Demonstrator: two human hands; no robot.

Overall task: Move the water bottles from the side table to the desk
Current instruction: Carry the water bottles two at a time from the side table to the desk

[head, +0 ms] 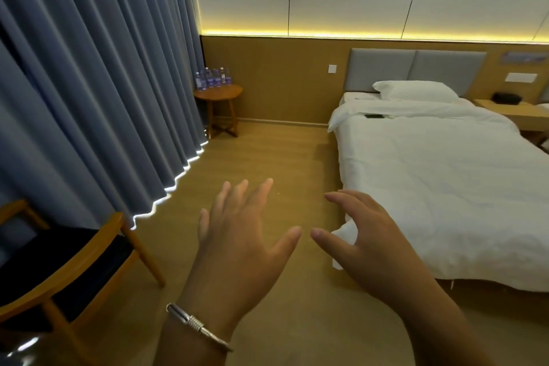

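Bottles [212,78]: far-left tabletop [219,93] | left hand [237,235], right hand [365,235]: spread, empty | risk: clustered bottles toppling when grabbed

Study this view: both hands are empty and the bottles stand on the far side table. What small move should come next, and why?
Probably walk forward along the curtain toward the side table. The water bottles stand there in the far corner, well beyond both hands; the left hand and right hand are open, holding nothing. The floor between looks clear.
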